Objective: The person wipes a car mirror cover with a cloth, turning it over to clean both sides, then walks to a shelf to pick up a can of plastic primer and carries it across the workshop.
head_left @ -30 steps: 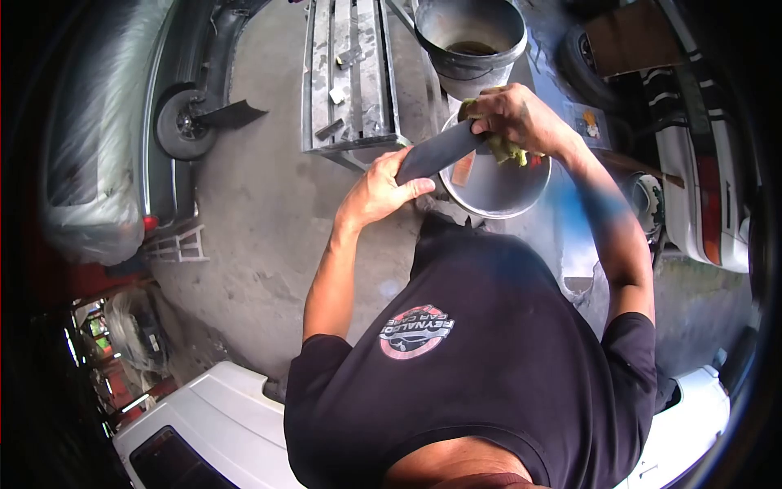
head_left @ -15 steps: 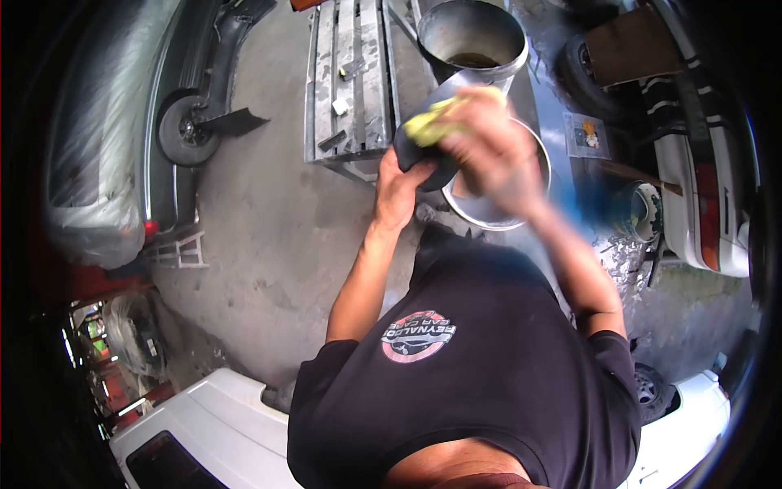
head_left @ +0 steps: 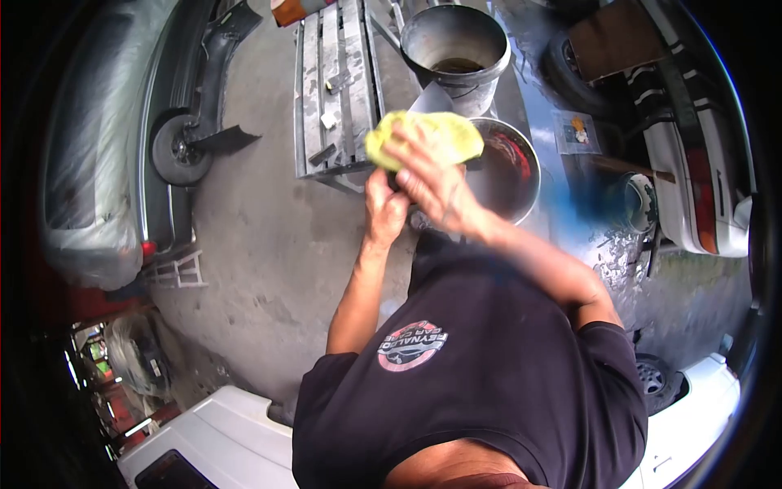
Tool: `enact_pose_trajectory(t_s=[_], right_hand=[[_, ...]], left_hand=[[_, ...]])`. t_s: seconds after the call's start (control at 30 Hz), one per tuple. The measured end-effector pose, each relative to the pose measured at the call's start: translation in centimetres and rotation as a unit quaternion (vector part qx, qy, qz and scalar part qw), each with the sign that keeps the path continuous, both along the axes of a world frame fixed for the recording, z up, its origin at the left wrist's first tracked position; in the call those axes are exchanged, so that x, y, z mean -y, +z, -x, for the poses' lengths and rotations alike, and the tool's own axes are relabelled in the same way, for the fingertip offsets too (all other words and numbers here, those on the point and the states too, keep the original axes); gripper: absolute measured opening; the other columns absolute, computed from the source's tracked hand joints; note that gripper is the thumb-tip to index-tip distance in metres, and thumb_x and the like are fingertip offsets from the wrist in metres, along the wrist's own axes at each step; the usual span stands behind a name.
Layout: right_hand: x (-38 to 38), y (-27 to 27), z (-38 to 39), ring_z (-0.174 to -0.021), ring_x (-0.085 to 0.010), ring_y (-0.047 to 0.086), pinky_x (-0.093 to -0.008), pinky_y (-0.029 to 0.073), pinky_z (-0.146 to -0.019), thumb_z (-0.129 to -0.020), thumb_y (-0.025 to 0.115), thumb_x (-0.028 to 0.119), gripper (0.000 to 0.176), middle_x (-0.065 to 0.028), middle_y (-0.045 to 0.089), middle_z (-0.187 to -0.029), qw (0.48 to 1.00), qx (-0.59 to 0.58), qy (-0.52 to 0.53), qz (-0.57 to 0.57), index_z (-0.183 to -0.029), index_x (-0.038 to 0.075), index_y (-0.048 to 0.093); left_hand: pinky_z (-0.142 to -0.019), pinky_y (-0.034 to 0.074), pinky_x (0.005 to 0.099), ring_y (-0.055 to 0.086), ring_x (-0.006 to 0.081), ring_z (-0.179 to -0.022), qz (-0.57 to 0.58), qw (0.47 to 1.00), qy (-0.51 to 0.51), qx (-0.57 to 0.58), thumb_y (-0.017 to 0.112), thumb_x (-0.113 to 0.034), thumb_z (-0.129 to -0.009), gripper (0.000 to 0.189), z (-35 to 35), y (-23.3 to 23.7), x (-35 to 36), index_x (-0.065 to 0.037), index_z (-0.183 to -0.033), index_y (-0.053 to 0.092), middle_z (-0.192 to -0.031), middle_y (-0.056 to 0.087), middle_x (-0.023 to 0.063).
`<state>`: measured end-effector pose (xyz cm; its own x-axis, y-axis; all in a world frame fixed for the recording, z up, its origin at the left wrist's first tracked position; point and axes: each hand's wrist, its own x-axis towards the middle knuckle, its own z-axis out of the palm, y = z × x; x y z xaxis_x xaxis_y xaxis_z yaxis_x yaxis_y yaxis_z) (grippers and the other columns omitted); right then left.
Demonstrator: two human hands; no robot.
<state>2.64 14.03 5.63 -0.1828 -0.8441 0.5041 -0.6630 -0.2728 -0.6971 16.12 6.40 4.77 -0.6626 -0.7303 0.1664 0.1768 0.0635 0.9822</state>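
A dark, smooth panel (head_left: pixel 430 99) is mostly covered by a yellow cloth (head_left: pixel 444 137); only its upper end shows clearly. My left hand (head_left: pixel 385 204) is closed round the near end of the panel. Over the panel, my right hand (head_left: pixel 429 175) presses the spread cloth, its fingers slightly blurred. Just right of the hands stands an open round basin (head_left: pixel 533 183) with a reddish patch inside. Beyond it is a large grey bucket (head_left: pixel 472 87) with some dark liquid at the bottom.
A slatted metal bench (head_left: pixel 314 106) with small pieces on it stands ahead to the left. A car under plastic sheeting (head_left: pixel 90 196) is at the far left. On the right are a wheel (head_left: pixel 570 69), a small bucket (head_left: pixel 641 204) and a white car (head_left: pixel 680 196).
My right hand and the yellow cloth have moved left and toward me across the panel. The cloth is spread wider and hides more of it, and more of the basin shows.
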Motion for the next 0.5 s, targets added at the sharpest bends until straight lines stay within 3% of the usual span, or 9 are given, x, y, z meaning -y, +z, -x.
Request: enact_pose_trajectory(t_s=[0.03, 0.07, 0.13, 0.17, 0.2, 0.27, 0.33, 0.37, 0.5], right_hand=[[0.2, -0.7, -0.2, -0.147, -0.0432, 0.033, -0.0578, 0.020, -0.120, -0.103, 0.052, 0.027, 0.042, -0.0160, 0.045, -0.154, 1.000, 0.001, 0.024, 0.008, -0.141, 0.009, 0.058], [0.8, -0.5, 1.0, -0.146, -0.0414, 0.035, -0.0574, 0.023, -0.118, -0.103, 0.050, 0.028, 0.042, -0.0145, 0.050, -0.149, 0.998, -0.012, 0.032, 0.046, -0.138, 0.009, 0.060], [2.4, -0.4, 3.7, -0.143, -0.0405, 0.038, -0.0585, 0.025, -0.117, -0.103, 0.048, 0.030, 0.040, -0.0142, 0.055, -0.144, 0.998, -0.055, 0.013, 0.030, -0.135, 0.010, 0.063], [3.0, -1.0, 5.1, -0.140, -0.0401, 0.041, -0.0559, 0.026, -0.118, -0.104, 0.047, 0.032, 0.039, -0.0144, 0.058, -0.139, 0.999, -0.033, -0.007, 0.037, -0.132, 0.012, 0.066], [3.9, -1.2, 6.6, -0.135, -0.0373, 0.048, -0.0481, 0.034, -0.116, -0.105, 0.046, 0.035, 0.041, -0.0140, 0.062, -0.133, 0.998, -0.028, -0.034, 0.044, -0.128, 0.010, 0.068], [4.1, -1.0, 8.7, -0.120, -0.0277, 0.061, -0.0363, 0.045, -0.106, -0.105, 0.045, 0.034, 0.042, -0.0116, 0.069, -0.120, 0.992, 0.092, -0.083, 0.000, -0.123, 0.005, 0.070], [4.5, -1.4, 10.9, -0.098, -0.0177, 0.065, -0.0302, 0.050, -0.092, -0.104, 0.047, 0.032, 0.041, -0.0074, 0.071, -0.105, 0.948, 0.316, -0.011, -0.028, -0.116, 0.001, 0.071], [4.6, -2.7, 11.8, -0.088, -0.0126, 0.060, -0.0285, 0.048, -0.085, -0.103, 0.048, 0.033, 0.040, -0.0056, 0.070, -0.096, 0.939, 0.339, -0.042, -0.040, -0.111, 0.001, 0.070], [4.9, -3.8, 10.3, -0.088, -0.0203, 0.063, -0.0336, 0.048, -0.084, -0.103, 0.050, 0.036, 0.042, -0.0104, 0.069, -0.094, 0.926, 0.354, -0.133, 0.013, -0.113, -0.002, 0.065]], left_hand=[[-0.084, 0.054, 0.0288, 0.066, 0.0142, -0.094, -0.058, 0.998, 0.029, -0.016, 0.067, -0.005, -0.086, 0.034, 0.7, 0.9, -0.6, 0.004, -0.119, 0.063, -0.107, 0.071, 0.0089], [-0.088, 0.053, 0.0291, 0.066, 0.0141, -0.097, -0.094, 0.995, 0.019, 0.032, 0.066, -0.002, -0.087, 0.035, -0.1, -0.1, -0.4, 0.004, -0.121, 0.062, -0.110, 0.070, 0.0090], [-0.093, 0.052, 0.0296, 0.064, 0.0143, -0.103, -0.108, 0.994, -0.017, 0.004, 0.067, 0.001, -0.086, 0.043, -0.7, 0.2, -1.0, 0.005, -0.128, 0.059, -0.115, 0.068, 0.0098], [-0.098, 0.051, 0.0314, 0.064, 0.0163, -0.108, -0.110, 0.994, -0.008, -0.003, 0.068, 0.002, -0.086, 0.050, -0.4, 1.0, -1.6, 0.005, -0.134, 0.055, -0.120, 0.067, 0.0109], [-0.098, 0.051, 0.0314, 0.064, 0.0163, -0.108, -0.110, 0.994, -0.011, -0.003, 0.068, 0.002, -0.086, 0.050, -0.5, 1.5, -2.2, 0.005, -0.134, 0.055, -0.120, 0.067, 0.0109], [-0.100, 0.051, 0.0334, 0.065, 0.0194, -0.111, -0.147, 0.988, -0.005, -0.034, 0.068, 0.003, -0.086, 0.051, -0.8, 2.1, -2.6, 0.005, -0.136, 0.055, -0.124, 0.066, 0.0127], [-0.103, 0.051, 0.0347, 0.066, 0.0225, -0.113, -0.152, 0.988, -0.004, -0.040, 0.068, 0.003, -0.086, 0.052, -1.4, 2.0, -2.6, 0.004, -0.136, 0.055, -0.126, 0.066, 0.0141], [-0.103, 0.050, 0.0351, 0.066, 0.0228, -0.114, -0.168, 0.984, -0.005, -0.052, 0.068, 0.003, -0.086, 0.051, -1.9, 1.5, -2.4, 0.004, -0.136, 0.055, -0.126, 0.066, 0.0138], [-0.107, 0.047, 0.0365, 0.062, 0.0231, -0.119, -0.235, 0.967, 0.002, -0.100, 0.069, -0.002, -0.089, 0.050, -2.4, 0.5, -2.1, 0.003, -0.136, 0.054, -0.129, 0.064, 0.0132]])
